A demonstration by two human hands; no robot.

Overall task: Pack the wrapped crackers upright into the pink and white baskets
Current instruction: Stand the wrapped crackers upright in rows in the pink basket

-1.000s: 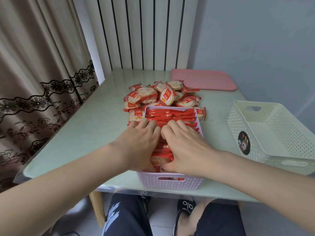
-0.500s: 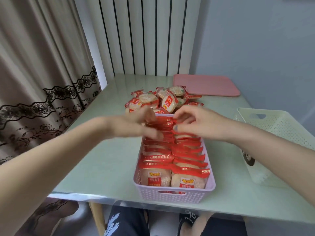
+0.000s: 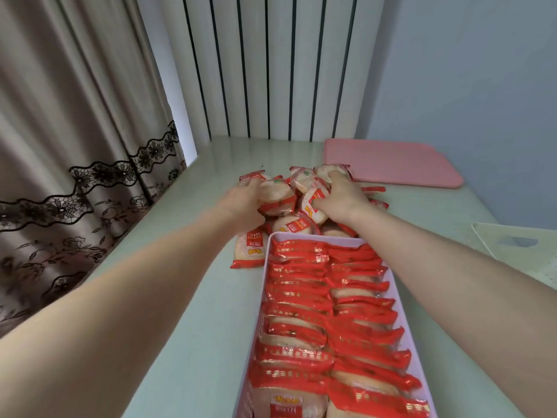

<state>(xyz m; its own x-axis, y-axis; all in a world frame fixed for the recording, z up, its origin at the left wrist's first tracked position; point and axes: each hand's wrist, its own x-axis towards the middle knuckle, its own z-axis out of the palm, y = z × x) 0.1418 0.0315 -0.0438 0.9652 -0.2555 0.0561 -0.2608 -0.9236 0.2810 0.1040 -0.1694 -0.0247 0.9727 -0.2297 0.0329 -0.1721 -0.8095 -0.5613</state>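
Pink basket [image 3: 417, 354], at 6 o'clock, holds two upright rows of crackers and looks full. Loose crackers [image 3: 297, 227] lie piled at 12 o'clock. Left hand [image 3: 245, 203] curls round one packet; right hand [image 3: 342, 200] grips another. Step: fetching more. Next, probably, carry them to the white basket [image 3: 494, 236] at 3 o'clock.

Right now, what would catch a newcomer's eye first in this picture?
The pink basket in the near foreground, crammed with two rows of red-wrapped crackers standing upright. Just beyond it, the left hand and right hand each grip a packet from the loose pile of crackers on the pale green table.
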